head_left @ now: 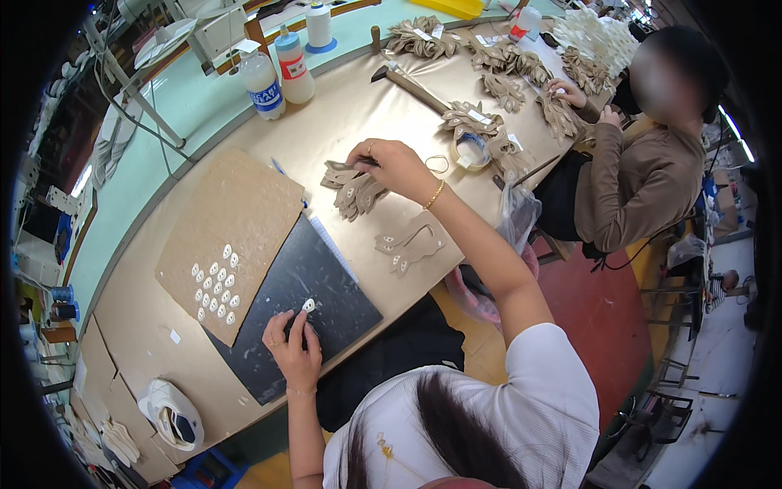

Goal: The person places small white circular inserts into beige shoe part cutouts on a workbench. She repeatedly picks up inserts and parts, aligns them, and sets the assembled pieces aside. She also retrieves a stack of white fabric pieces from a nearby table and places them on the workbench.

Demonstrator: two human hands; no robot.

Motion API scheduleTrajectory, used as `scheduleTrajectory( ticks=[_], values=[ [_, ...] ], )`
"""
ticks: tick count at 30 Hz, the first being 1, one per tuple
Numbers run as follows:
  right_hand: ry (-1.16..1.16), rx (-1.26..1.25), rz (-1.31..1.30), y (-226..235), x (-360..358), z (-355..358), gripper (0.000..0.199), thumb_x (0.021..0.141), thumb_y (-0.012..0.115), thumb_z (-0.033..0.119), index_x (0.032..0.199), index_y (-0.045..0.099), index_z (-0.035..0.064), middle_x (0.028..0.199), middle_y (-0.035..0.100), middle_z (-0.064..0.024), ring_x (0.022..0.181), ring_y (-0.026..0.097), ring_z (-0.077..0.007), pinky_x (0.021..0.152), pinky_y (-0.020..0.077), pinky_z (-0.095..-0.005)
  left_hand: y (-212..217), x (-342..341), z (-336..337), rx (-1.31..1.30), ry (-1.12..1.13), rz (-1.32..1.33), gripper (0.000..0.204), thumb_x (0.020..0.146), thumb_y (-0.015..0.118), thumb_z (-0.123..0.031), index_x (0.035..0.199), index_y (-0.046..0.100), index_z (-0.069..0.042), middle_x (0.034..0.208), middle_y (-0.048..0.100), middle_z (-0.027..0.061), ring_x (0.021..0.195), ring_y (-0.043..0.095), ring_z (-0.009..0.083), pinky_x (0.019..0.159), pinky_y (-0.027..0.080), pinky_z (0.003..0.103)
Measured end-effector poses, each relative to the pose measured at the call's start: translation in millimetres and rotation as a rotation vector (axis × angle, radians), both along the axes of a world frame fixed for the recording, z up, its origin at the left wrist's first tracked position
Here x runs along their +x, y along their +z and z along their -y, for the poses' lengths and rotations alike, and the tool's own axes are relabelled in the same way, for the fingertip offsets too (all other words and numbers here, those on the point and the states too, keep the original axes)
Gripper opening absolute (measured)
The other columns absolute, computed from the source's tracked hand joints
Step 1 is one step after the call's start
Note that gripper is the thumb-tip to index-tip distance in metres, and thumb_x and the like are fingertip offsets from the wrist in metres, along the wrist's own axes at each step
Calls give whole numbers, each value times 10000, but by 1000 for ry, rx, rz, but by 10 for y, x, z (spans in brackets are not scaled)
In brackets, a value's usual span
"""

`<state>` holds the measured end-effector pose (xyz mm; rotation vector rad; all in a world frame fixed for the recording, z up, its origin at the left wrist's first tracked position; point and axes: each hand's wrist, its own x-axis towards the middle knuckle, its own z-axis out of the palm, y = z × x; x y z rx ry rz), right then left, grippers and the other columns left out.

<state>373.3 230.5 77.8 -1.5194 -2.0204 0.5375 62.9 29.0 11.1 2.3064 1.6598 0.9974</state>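
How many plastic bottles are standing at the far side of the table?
3 in clear view: a clear bottle with a blue label, a bottle with a blue cap right beside it, and a white bottle farther back. More may be hidden among the clutter.

Two plastic bottles stand beside a hammer.

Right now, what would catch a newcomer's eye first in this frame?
The left hand pinches a small white oval piece over a black mat, beside a brown board carrying rows of the same white pieces. The right hand reaches to a stack of tan cut-out pieces farther up the table, where another person's hands sort similar ones.
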Motion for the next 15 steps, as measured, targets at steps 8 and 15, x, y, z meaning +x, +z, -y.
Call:
scheduleTrajectory(
  ticks=[8,15],
  values=[
    [441,-224,-146,-70,-644,454,136,870,710,138,992,722,78,959,720,-103,868,686,-287,774,527,-381,75,-17,73,-56,70,63,291,820,701,-29,1107,704,-73,1181,615,113,1158,559,336,1002,410,454],
    [587,-476,-157,-165,-1026,764,145,905,667,103,1031,707,47,967,718,-123,869,685,-301,777,530,-372,72,-96,229,-74,45,63,318,787,721,-35,1097,689,-93,1144,615,88,1129,586,305,950,416,458]
  ],
)
